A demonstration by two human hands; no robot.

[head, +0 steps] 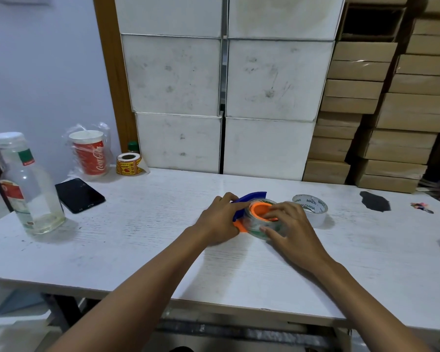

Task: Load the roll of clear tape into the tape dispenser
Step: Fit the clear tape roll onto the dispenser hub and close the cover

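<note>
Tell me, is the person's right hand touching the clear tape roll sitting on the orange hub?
Touching. In the head view, the right hand lies over the clear tape roll, its fingers pressed on the roll's top and side with no gap showing.

Head camera looks forward and down, close over the white table (142,224)

Tabletop (137,237): bottle (28,184) far left, phone (79,195) beside it; tape dispenser (249,207) centre, spare roll (311,208) right.
</note>
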